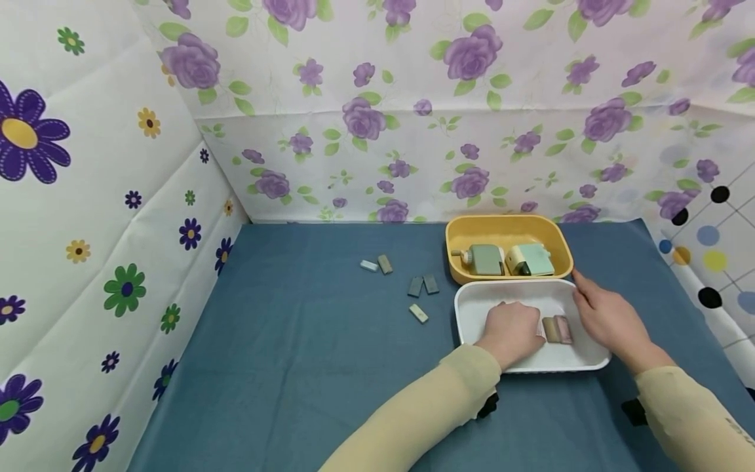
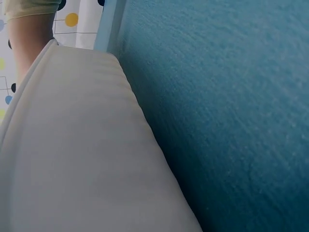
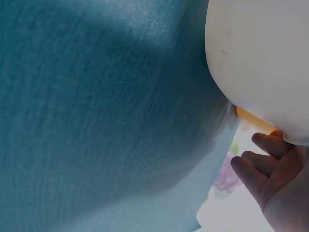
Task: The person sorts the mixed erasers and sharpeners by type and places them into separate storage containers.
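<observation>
Flowered sheets (image 1: 330, 72) hang behind and to the left of the blue-covered desk (image 1: 236, 367), where a white tray (image 1: 474, 308) sits just in front of a yellow tray (image 1: 507, 226) holding two green gadgets (image 1: 533, 259), perhaps pencil sharpeners. The right grip (image 1: 613, 321) pinches the white tray's right rim, thumb inside and fingers outside. The left grip (image 1: 512, 331) reaches down into the white tray, knuckles up; whether it is closed on anything cannot be told. Beside it lie a tan block (image 1: 550, 330) and a pinkish block (image 1: 563, 329), and more small blocks (image 1: 415, 286) are scattered on the desk. The blocks look light, fairly firm and hardly fragile, best pinched across their long sides; the tray seems thin, stiff plastic, smooth enough to slide, and steadiest held by its rim. The left fingertips are hidden behind the hand, with only a pale sliver showing beside them. The left wrist view catches mostly the tray's outer wall, and the right wrist view cuts off the hand.
</observation>
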Demonstrator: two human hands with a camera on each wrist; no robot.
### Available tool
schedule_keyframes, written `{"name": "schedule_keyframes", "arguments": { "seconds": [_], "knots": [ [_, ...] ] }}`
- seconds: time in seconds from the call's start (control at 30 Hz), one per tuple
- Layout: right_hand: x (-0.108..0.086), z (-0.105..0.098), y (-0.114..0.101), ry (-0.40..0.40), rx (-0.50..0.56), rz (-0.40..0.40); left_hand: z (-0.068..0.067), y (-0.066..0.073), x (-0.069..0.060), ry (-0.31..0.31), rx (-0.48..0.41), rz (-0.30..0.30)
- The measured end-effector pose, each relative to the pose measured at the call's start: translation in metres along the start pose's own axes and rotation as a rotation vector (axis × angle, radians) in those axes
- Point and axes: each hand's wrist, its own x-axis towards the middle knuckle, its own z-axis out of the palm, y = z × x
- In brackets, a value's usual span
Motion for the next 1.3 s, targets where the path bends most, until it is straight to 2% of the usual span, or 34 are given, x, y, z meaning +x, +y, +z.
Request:
{"name": "schedule_keyframes", "arguments": {
  "seconds": [0.27,0.4,0.7,0.83,0.97,1.13,1.23,1.3],
  "knots": [
    [-0.002,0.004,-0.003,0.026,0.035,0.016,-0.011,-0.012,-0.012,-0.013,-0.043,0.019],
    [-0.002,0.002,-0.003,0.020,0.042,0.024,-0.022,-0.022,-0.021,0.009,-0.089,0.029],
    [-0.002,-0.001,-0.001,-0.047,0.062,0.055,-0.040,-0.054,-0.043,0.157,-0.204,0.074],
    [-0.005,0.000,0.002,-0.072,0.081,0.059,-0.047,-0.078,-0.065,0.204,-0.274,0.087],
    [-0.012,0.001,0.005,-0.065,0.080,0.042,-0.047,-0.117,-0.085,0.265,-0.297,0.096],
    [-0.016,0.001,0.004,-0.057,0.072,0.028,-0.046,-0.166,-0.102,0.329,-0.283,0.006],
    [-0.016,0.001,0.003,-0.045,0.066,0.036,-0.043,-0.186,-0.108,0.329,-0.290,-0.050],
    [-0.017,0.001,0.003,-0.032,0.060,0.042,-0.041,-0.193,-0.111,0.301,-0.296,-0.078]
  ]
}}
